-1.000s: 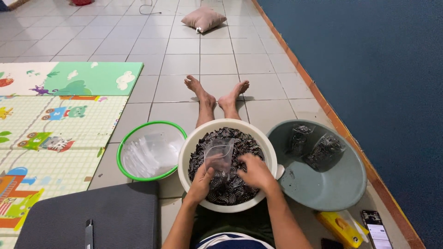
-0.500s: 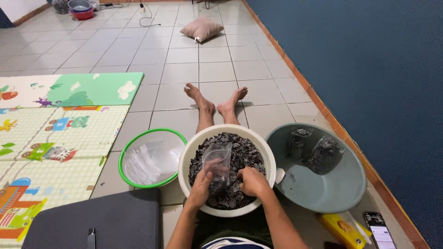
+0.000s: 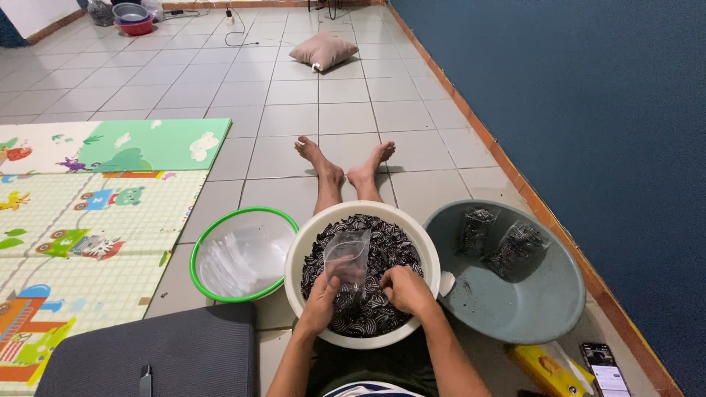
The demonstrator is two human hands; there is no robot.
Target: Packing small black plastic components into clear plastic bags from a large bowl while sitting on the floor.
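Little had moved: left hand (image 3: pixel 321 300) still pinched the clear bag (image 3: pixel 347 259) upright over the white basin (image 3: pixel 309 242); right hand (image 3: pixel 407 289) dug into the dark pieces (image 3: pixel 390 250), seemingly closed on some.

I see a white bowl (image 3: pixel 362 220) full of black-and-white swirly bits (image 3: pixel 390 254). Left of it sits a green-rimmed bowl (image 3: pixel 243 215). Right of it is a grey-blue basin (image 3: pixel 515 309). Beyond are grey floor tiles (image 3: pixel 294 95) and a dark blue wall (image 3: pixel 588 110).
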